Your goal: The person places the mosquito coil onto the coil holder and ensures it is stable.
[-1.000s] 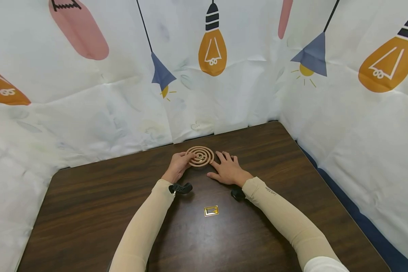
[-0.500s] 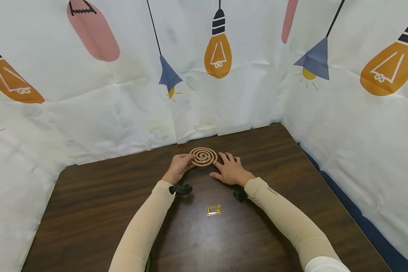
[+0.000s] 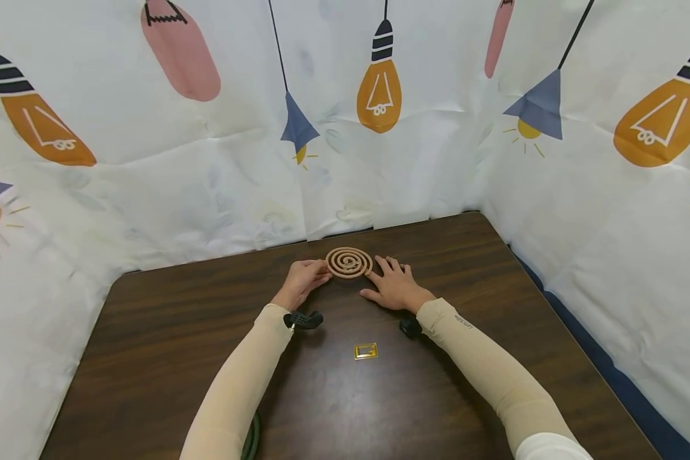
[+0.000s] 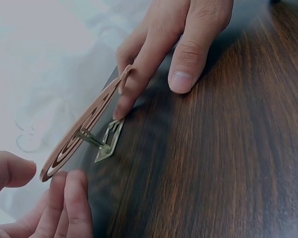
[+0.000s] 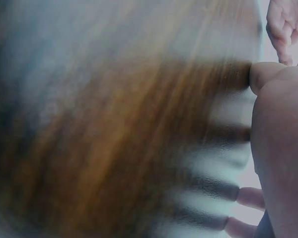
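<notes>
mid-frame, my left grip (image 3: 303, 280) is loose by the coil (image 3: 349, 262), right grip (image 3: 398, 287) spread; i reckon one fingertip nudge could topple that coil off its stand (image 4: 106, 149).

Small dark lettering (image 3: 464, 322) on right sleeve (image 3: 489, 364), too small to read; no other text legible.

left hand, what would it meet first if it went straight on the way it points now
Most likely the spiral coil, whose near edge lies right in front of the left hand; whether there is a small gap or they touch is hard to tell.
</notes>
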